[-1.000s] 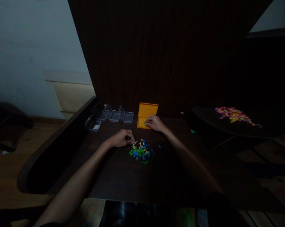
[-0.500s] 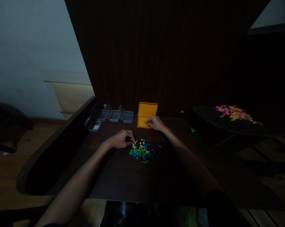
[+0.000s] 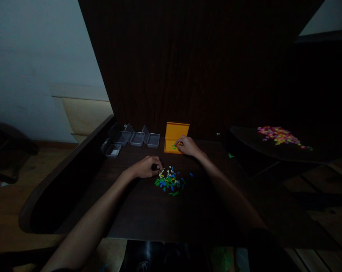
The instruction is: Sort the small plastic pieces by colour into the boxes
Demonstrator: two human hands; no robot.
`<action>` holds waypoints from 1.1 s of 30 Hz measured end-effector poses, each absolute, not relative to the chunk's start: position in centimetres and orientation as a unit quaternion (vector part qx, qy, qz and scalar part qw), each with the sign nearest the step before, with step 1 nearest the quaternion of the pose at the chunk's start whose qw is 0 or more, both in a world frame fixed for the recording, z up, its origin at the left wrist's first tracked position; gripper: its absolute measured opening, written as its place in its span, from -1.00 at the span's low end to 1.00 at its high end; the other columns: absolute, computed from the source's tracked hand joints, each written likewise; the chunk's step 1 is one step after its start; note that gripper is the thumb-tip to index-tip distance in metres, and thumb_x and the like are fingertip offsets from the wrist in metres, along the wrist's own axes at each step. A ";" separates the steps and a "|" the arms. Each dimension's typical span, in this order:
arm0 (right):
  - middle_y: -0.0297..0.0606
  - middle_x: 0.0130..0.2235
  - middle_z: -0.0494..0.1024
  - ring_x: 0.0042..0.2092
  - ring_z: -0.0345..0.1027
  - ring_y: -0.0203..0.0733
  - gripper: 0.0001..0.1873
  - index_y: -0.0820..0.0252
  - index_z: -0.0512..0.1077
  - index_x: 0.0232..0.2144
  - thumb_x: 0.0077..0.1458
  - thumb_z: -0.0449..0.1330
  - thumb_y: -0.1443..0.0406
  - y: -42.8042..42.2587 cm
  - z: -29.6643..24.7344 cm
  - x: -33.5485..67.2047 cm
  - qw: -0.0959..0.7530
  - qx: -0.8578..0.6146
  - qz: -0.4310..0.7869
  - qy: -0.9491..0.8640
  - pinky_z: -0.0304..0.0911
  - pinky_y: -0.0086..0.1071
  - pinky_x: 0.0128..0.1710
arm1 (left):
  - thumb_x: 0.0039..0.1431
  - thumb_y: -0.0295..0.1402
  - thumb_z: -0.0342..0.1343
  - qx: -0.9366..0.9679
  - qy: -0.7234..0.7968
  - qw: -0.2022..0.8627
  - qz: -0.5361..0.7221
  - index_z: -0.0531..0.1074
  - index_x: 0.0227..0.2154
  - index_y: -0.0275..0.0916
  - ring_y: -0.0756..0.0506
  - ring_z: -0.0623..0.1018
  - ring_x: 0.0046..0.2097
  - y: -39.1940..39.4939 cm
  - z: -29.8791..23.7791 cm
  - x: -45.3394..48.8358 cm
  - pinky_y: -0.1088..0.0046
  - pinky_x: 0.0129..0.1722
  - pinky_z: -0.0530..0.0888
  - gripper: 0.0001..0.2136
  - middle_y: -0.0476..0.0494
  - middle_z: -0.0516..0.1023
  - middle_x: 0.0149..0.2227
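My right hand (image 3: 187,146) is over the tray of an open yellow box (image 3: 177,130), its fingers pinched at a small green block (image 3: 174,146). The fingertips seem to touch that block, though it is tiny and dark here. My left hand (image 3: 149,167) rests on the table at the left edge of a pile of small blocks (image 3: 168,183) in green, blue, yellow and white. Its thumb and fingers are curled together beside the white ones; whether anything is between them is hidden.
Several clear plastic boxes with raised lids (image 3: 137,139) stand at the back left, one holding a white piece. The dark table (image 3: 148,215) has a raised left side. On a side surface to the right lies a heap of pink, red and yellow pieces (image 3: 280,136).
My right hand has shifted very slightly within the yellow box, and more green shows at its fingertips. My left hand stays at the pile's edge.
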State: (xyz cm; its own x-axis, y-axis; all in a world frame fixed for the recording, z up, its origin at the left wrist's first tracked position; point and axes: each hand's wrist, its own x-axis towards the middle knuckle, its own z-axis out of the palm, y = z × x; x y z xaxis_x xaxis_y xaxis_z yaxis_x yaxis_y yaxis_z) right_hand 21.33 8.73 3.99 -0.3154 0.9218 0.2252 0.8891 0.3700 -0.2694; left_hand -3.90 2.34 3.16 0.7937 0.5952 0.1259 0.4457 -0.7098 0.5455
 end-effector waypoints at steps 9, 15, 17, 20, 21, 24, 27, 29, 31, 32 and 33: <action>-0.30 -0.43 0.35 -0.42 0.21 -0.29 -0.74 0.23 0.58 -0.39 0.00 0.08 0.46 7.2 4.1 23.4 0.341 -0.518 0.077 -0.780 0.12 -0.45 -0.40 | 0.07 -0.49 0.13 0.914 0.285 0.249 0.146 0.50 -0.42 -0.28 -0.01 0.50 -0.30 2.0 3.1 -3.7 0.54 -0.28 0.35 -0.94 -0.07 0.51 -0.35; -0.35 -0.48 0.28 -0.43 0.20 -0.28 -0.77 0.20 0.53 -0.48 0.00 0.07 0.44 4.4 1.3 24.6 0.451 -0.530 0.103 -0.710 0.11 -0.45 -0.45 | 0.09 -0.48 0.09 0.912 0.296 0.246 0.141 0.46 -0.43 -0.27 -0.02 0.49 -0.32 1.8 3.1 -3.5 0.52 -0.30 0.35 -0.93 -0.08 0.50 -0.37; -0.34 -0.48 0.29 -0.43 0.20 -0.28 -0.77 0.19 0.51 -0.50 0.02 0.06 0.43 3.0 0.4 24.9 0.478 -0.535 0.085 -0.691 0.10 -0.45 -0.47 | 0.12 -0.46 0.07 0.912 0.300 0.244 0.140 0.45 -0.42 -0.27 -0.03 0.49 -0.31 1.7 3.1 -3.4 0.52 -0.30 0.35 -0.93 -0.09 0.50 -0.37; -0.33 -0.48 0.29 -0.44 0.20 -0.28 -0.77 0.18 0.49 -0.53 0.04 0.06 0.41 1.1 -0.6 25.1 0.493 -0.534 0.080 -0.682 0.10 -0.46 -0.50 | 0.17 -0.43 0.04 0.913 0.302 0.242 0.129 0.44 -0.40 -0.27 -0.04 0.49 -0.30 1.5 3.2 -3.3 0.50 -0.27 0.36 -0.91 -0.10 0.50 -0.36; -0.32 -0.48 0.29 -0.44 0.21 -0.28 -0.78 0.18 0.49 -0.53 0.04 0.06 0.41 0.6 -0.8 25.1 0.495 -0.531 0.082 -0.683 0.11 -0.46 -0.51 | 0.18 -0.42 0.03 0.914 0.301 0.241 0.125 0.43 -0.39 -0.27 -0.04 0.49 -0.29 1.5 3.2 -3.3 0.49 -0.27 0.36 -0.89 -0.11 0.50 -0.36; -0.32 -0.48 0.29 -0.44 0.22 -0.29 -0.78 0.18 0.48 -0.52 0.05 0.06 0.41 0.0 -1.2 25.1 0.492 -0.517 0.079 -0.696 0.12 -0.47 -0.52 | 0.23 -0.38 0.00 0.914 0.301 0.241 0.123 0.42 -0.38 -0.27 -0.05 0.49 -0.29 1.5 3.5 -3.3 0.48 -0.26 0.37 -0.86 -0.12 0.50 -0.34; -0.33 -0.50 0.28 -0.46 0.20 -0.29 -0.78 0.18 0.47 -0.52 0.05 0.05 0.42 0.2 -1.2 24.8 0.484 -0.502 0.048 -0.716 0.14 -0.45 -0.50 | 0.24 -0.37 -0.01 0.904 0.315 0.240 0.160 0.40 -0.37 -0.27 -0.06 0.49 -0.25 1.8 3.8 -3.5 0.45 -0.21 0.38 -0.87 -0.12 0.50 -0.31; -0.32 -0.49 0.30 -0.46 0.22 -0.29 -0.77 0.18 0.46 -0.53 0.05 0.05 0.43 0.3 -1.2 24.7 0.479 -0.487 0.027 -0.729 0.17 -0.43 -0.45 | 0.24 -0.38 -0.01 0.894 0.330 0.230 0.197 0.39 -0.35 -0.26 -0.08 0.49 -0.22 2.3 4.0 -3.5 0.43 -0.18 0.38 -0.89 -0.13 0.49 -0.29; -0.30 -0.48 0.32 -0.44 0.24 -0.27 -0.76 0.17 0.46 -0.54 0.05 0.04 0.43 0.4 -1.3 24.6 0.473 -0.479 0.014 -0.739 0.20 -0.42 -0.41 | 0.24 -0.37 -0.01 0.886 0.342 0.212 0.231 0.38 -0.34 -0.26 -0.10 0.48 -0.20 3.0 4.2 -3.3 0.39 -0.16 0.39 -0.88 -0.14 0.48 -0.28; -0.30 -0.48 0.33 -0.43 0.25 -0.27 -0.76 0.16 0.45 -0.54 0.05 0.04 0.43 0.4 -1.3 24.6 0.470 -0.478 0.011 -0.742 0.21 -0.41 -0.40 | 0.25 -0.36 -0.02 0.883 0.348 0.202 0.244 0.38 -0.34 -0.26 -0.10 0.48 -0.19 3.3 4.3 -3.0 0.37 -0.15 0.39 -0.88 -0.15 0.48 -0.28; -0.29 -0.47 0.34 -0.42 0.26 -0.26 -0.75 0.16 0.46 -0.54 0.05 0.03 0.44 0.4 -1.3 24.6 0.468 -0.477 0.009 -0.743 0.21 -0.41 -0.40 | 0.26 -0.36 -0.03 0.881 0.352 0.192 0.252 0.38 -0.33 -0.26 -0.11 0.47 -0.19 3.7 4.4 -2.7 0.35 -0.14 0.39 -0.87 -0.15 0.47 -0.28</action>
State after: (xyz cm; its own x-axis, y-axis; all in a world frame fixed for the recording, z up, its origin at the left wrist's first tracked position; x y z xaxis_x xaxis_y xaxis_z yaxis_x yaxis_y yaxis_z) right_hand 24.61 0.38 -1.34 -0.1056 0.7184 0.6876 0.7007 0.5444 -0.4612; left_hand -2.69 3.70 4.42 0.6250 0.7168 0.3091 0.5229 -0.6785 0.5160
